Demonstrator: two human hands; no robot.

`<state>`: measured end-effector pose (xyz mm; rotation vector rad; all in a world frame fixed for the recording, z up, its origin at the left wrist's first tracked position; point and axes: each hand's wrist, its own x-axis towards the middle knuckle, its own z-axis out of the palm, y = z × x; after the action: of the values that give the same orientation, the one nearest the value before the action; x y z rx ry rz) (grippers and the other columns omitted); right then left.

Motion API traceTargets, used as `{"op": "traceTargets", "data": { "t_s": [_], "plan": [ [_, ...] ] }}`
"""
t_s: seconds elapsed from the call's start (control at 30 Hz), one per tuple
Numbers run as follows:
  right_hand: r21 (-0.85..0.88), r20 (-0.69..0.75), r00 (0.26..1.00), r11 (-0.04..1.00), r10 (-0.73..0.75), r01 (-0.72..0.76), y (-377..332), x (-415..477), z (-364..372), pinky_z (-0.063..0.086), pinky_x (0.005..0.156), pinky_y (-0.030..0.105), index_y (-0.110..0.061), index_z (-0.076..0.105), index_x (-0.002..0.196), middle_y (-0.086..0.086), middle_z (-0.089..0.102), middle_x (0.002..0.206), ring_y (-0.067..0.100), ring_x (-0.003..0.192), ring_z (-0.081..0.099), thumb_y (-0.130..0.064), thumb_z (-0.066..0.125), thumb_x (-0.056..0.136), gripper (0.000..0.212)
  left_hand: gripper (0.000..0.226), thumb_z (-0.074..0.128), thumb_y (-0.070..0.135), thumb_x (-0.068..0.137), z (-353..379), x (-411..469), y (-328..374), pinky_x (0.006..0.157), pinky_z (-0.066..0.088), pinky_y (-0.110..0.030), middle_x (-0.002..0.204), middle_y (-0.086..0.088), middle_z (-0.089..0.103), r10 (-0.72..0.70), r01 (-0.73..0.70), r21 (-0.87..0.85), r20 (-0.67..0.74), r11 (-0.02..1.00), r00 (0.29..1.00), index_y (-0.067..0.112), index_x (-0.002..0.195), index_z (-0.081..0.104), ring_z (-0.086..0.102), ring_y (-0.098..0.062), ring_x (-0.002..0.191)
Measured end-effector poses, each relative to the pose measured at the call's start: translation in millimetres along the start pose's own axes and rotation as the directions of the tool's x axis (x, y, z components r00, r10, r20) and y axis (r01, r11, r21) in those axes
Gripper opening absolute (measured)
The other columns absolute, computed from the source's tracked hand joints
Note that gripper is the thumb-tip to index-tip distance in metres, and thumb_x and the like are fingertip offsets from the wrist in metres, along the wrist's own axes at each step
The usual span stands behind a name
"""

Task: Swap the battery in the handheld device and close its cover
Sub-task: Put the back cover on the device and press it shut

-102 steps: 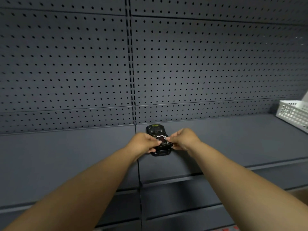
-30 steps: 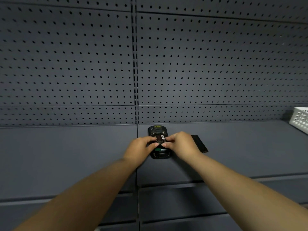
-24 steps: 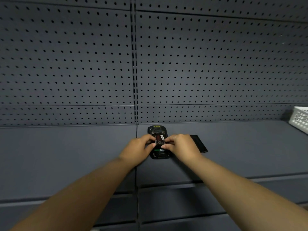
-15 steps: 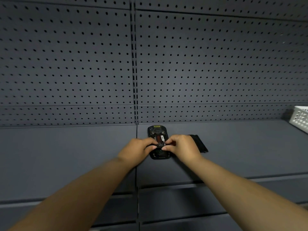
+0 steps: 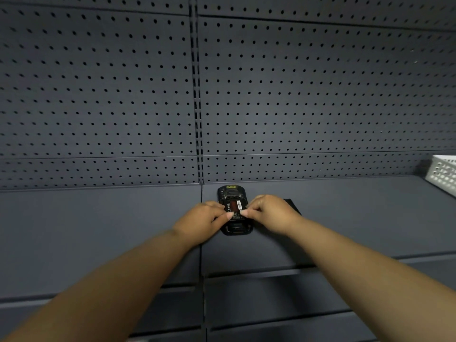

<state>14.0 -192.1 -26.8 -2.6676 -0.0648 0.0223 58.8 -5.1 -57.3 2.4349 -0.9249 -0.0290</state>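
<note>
The device (image 5: 234, 213) lies back-up on the shelf (image 5: 345, 218), near the pegboard (image 5: 296, 95), with its bay open and a battery (image 5: 234, 207) sitting in it — so the swap looks well along, though I cannot tell if the battery is fully seated. The cover (image 5: 293, 206), a dark flat piece just right of the device and half hidden behind the right hand (image 5: 269, 211), is not yet on; closing is what remains. Both arms reach straight out, hands meeting over the device. The left hand (image 5: 202, 222) and the right each have fingers curled, tips pressed on the battery's near edge — pushing rather than gripping, it seems.
</note>
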Motion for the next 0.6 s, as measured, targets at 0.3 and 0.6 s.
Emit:
{"op": "traceTargets", "data": {
  "t_s": [0.3,0.6],
  "plan": [
    [-0.262,0.237,0.92,0.932,0.313,-0.25,65.4,18.8,-46.1,0.035,0.109,0.04,-0.02,0.036,0.141,0.009,0.041,0.143,0.029,0.128,0.043,-0.061,0.065,0.069,0.087,0.042,0.04,0.041,0.093,-4.0,0.4,7.2,0.091,0.044,-0.03,0.106,-0.009,0.063,-0.051,0.051,0.009,-0.009,0.999,0.999,0.01,0.09,0.068,0.056,-0.019,0.098],
    [-0.317,0.268,0.877,0.896,0.4,-0.312,75.2,28.4,-46.6,0.032,0.111,0.044,-0.017,0.028,0.143,0.01,0.033,0.142,0.031,0.133,0.034,-0.059,0.075,0.058,0.106,0.043,0.036,0.044,0.093,-3.4,0.5,10.9,0.089,0.045,-0.034,0.103,-0.007,0.061,-0.089,0.089,-0.013,0.003,0.996,0.996,0.013,0.093,0.066,0.054,-0.017,0.095]
  ]
}}
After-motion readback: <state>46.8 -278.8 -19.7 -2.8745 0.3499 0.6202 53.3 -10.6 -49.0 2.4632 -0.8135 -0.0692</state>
